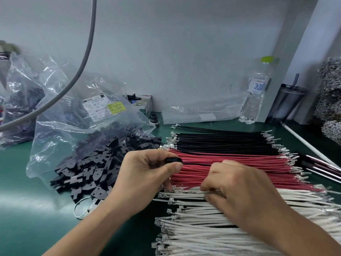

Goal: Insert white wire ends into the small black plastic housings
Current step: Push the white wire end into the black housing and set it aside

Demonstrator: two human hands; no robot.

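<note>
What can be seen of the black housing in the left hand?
The black housing is a small dark plastic piece, mostly hidden. The left hand pinches it between thumb and curled fingers, above the left ends of the red wires. Only its rounded top edge shows; shape and openings cannot be told.

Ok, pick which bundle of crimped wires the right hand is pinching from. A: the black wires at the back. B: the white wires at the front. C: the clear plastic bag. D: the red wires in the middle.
B: the right hand curls its fingertips into the top of the white wires, at their border with the red wires.
</note>
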